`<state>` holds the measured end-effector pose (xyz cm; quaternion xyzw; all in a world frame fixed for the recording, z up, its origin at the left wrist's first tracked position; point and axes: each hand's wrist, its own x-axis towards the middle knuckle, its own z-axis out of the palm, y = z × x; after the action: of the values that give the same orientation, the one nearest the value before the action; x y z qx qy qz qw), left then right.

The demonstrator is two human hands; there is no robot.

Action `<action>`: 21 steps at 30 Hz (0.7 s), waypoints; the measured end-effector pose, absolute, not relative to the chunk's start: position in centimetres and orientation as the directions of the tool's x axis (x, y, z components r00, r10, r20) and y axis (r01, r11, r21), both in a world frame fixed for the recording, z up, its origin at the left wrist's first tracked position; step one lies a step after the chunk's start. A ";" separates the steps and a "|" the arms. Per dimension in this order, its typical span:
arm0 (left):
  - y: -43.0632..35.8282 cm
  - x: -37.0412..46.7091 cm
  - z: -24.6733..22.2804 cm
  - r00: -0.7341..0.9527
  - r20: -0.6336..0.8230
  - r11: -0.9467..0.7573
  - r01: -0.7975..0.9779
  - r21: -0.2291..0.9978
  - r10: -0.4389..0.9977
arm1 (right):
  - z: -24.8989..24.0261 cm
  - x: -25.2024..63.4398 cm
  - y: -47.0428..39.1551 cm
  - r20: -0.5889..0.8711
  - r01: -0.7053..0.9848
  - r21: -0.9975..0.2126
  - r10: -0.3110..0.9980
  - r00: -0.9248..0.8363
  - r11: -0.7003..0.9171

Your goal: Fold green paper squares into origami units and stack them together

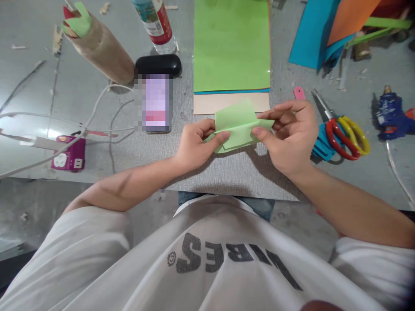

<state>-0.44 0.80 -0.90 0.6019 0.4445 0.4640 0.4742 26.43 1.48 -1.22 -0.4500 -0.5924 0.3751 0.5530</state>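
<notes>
A folded light green paper [238,119] is held above the grey table, near its front edge. My left hand [202,142] pinches the paper's left end, with the thumb on top. At the paper's right end my right hand [288,136] grips it between thumb and fingers. One flap of the paper stands up away from me. Just beyond it lies a stack of coloured sheets [231,47], green on top, with blue and pale edges showing beneath.
Red and yellow scissors [339,134] and a blue glue gun [391,114] lie at the right. To the left are a phone [156,101], a black case [158,65], a bottle [157,26], a brown roll [103,52], white cables and a purple socket block [69,153].
</notes>
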 end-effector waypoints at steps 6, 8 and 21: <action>1.0 -0.5 -1.1 0.188 0.173 -0.198 0.120 0.973 0.967 | -0.9 26.9 1.3 0.232 0.119 -0.965 0.972 -0.031 0.234; 1.1 -0.5 -1.0 0.186 0.184 -0.210 0.129 0.969 0.965 | -0.9 26.6 1.4 0.290 0.104 -0.952 0.957 0.007 0.288; 1.0 -0.2 -0.1 0.151 0.218 -0.244 0.185 0.952 0.964 | -0.4 26.9 1.4 0.302 0.239 -0.919 0.950 -0.083 0.313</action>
<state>-0.25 0.98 -0.06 0.6344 0.4527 0.4686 0.4159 26.90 1.41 -0.39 -0.4629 -0.6421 0.3592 0.4944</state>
